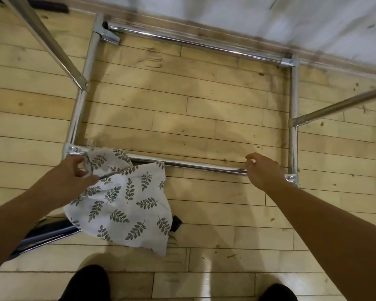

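Note:
A white cloth with a grey leaf print (126,203) hangs over the near rail (195,166) of a chrome tube rack, at its left end. My left hand (78,170) pinches the cloth's top edge by the rack's near left corner joint (75,149). My right hand (262,170) is at the right end of the same rail, fingers curled down over the tube. Whether those fingers close round the tube is unclear. Most of the cloth droops below the rail toward the floor.
The rack's far rail (195,41) runs along a white wall (269,18). Slanted side tubes (44,38) cross at upper left and right. Wooden plank floor (182,105) lies below. A dark object (50,235) sits under the cloth. My dark shoes (89,283) show at the bottom.

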A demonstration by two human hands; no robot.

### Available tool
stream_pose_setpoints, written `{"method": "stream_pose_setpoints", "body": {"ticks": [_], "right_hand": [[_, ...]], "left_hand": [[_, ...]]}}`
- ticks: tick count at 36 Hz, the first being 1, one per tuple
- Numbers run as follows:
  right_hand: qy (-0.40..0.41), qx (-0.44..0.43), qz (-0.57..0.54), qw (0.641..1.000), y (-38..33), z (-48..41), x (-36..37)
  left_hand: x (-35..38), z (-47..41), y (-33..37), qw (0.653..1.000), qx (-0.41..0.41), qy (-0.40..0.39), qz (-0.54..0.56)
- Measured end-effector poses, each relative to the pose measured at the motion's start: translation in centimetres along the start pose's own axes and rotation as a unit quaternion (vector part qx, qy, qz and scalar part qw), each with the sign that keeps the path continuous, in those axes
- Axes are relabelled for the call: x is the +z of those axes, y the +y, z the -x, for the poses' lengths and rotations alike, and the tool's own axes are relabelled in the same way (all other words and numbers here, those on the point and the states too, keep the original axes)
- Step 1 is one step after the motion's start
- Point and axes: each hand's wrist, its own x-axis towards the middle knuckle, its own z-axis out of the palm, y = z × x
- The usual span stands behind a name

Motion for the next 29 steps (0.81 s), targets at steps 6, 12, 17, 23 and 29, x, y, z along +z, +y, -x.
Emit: {"method": "stream_pose_setpoints", "body": {"ticks": [6,12,17,23,29], "right_hand": [[-0.014,0.024,-0.047,0.999,-0.5,-1.5,-0.2],[0.000,0.023,-0.036,0.999,-0.4,-2.8,0.2],[0.012,0.029,0.018,0.999,-0.9,-3.0,0.7],[0.023,0.050,0.026,0.998,-1.5,-3.7,1.2],[0.034,0.071,-0.012,0.997,-2.0,-3.9,1.6]], "left_hand": [[1.5,1.4,2.9,0.996,0.034,0.020,-0.076],[2.2,2.0,4.5,0.997,0.076,0.000,-0.017],[2.7,2.3,5.4,0.996,0.086,-0.009,-0.014],[2.4,2.8,5.1,0.996,0.086,-0.012,0.005],[2.0,3.0,5.3,0.994,0.108,0.009,0.007]]}}
